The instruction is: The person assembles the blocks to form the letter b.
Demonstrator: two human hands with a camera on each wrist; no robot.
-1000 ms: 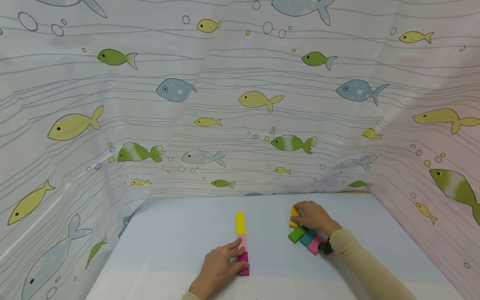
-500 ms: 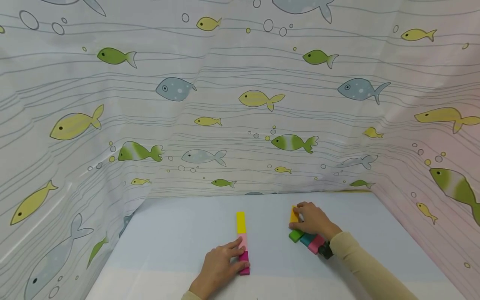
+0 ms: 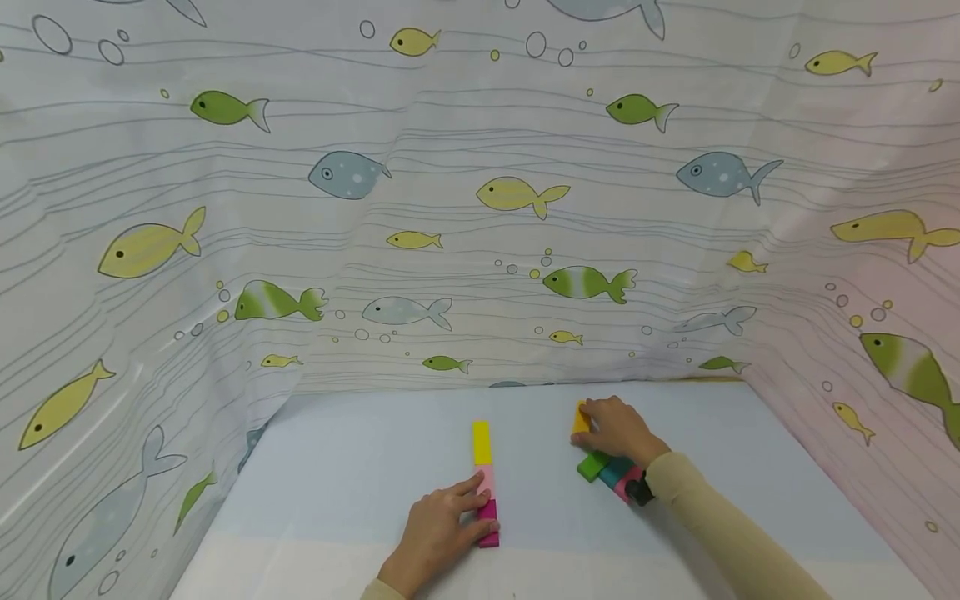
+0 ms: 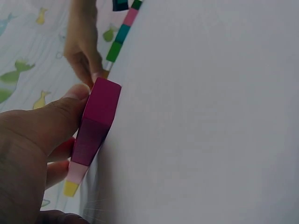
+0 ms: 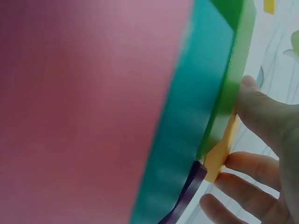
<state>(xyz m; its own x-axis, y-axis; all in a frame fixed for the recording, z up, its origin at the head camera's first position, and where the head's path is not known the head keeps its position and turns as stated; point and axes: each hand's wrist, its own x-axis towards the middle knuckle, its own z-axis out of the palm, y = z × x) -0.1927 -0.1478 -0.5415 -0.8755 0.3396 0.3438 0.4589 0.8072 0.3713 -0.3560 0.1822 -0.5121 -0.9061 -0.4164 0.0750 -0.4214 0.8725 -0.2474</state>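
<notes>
In the head view my left hand [image 3: 437, 527] rests its fingertips and thumb on a straight row of blocks: a yellow block [image 3: 482, 443] at the far end, a pale pink block [image 3: 487, 479] and magenta ones [image 3: 488, 540] nearest me. The left wrist view shows the thumb against a magenta block [image 4: 103, 100]. To the right, my right hand [image 3: 621, 429] pinches an orange block [image 3: 581, 418] between thumb and fingers; the hand covers part of it. Just nearer to me lie a green block [image 3: 589, 468], a teal block [image 3: 611, 477] and a pink block [image 3: 624, 485].
A dark purple piece [image 5: 187, 189] shows beside the teal block in the right wrist view. Behind the white table [image 3: 360, 467] hangs a fish-patterned curtain [image 3: 480, 275], which also encloses both sides. A black device [image 3: 640, 490] sits under my right wrist.
My right hand has shifted its grip and moved the orange block slightly away from me and to the left, off the green block. The left hand stays on the row.
</notes>
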